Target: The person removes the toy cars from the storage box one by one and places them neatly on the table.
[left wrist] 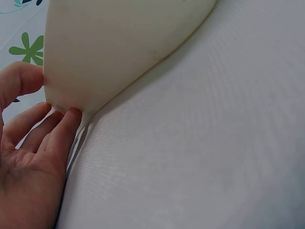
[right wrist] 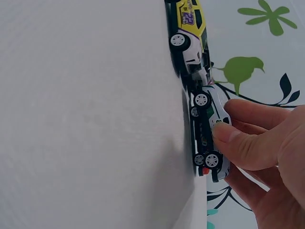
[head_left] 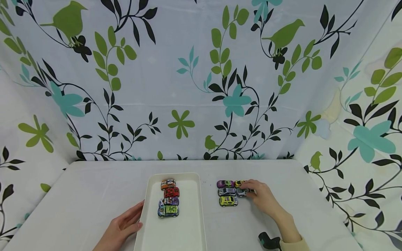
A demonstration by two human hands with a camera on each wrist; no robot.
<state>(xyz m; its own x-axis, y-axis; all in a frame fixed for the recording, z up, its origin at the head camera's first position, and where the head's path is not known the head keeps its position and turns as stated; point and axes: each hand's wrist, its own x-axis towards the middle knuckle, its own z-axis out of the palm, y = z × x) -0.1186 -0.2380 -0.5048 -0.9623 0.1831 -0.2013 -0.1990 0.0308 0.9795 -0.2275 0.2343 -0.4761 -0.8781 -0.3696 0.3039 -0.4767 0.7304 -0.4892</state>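
One silver-white car [right wrist: 218, 106] is pinched between the thumb and fingertips of the right hand [head_left: 259, 195]. The right wrist view shows it tilted, with part of its underside exposed; whether any wheel touches the table [head_left: 94, 195] cannot be told. The car is at the right side of the loose group, beside the grey car [head_left: 226, 191] and in front of the rear yellow car [head_left: 239, 183]. The purple car [head_left: 225, 183] and the front yellow car [head_left: 228, 201] complete the group.

The left hand [head_left: 120, 225] has its fingers loosely extended against the outside of the tray [head_left: 188, 230], at the left wall. It grasps no car.

The step in hand appears to be a pick-up. Recommended practice:

1. Keep thumb and fingers on opposite sides of the body, clear of the wheels, which could roll under sideways pressure.
2. Level the car and raise it straight up before moving it sideways; a low drag is likely to disturb the neighbouring cars.
3. Apply moderate pressure only; the smooth shell may slip if squeezed unevenly.
4. Keep left-hand contact light; a hard push could shift the tray and the row of four cars [head_left: 171, 192] inside.
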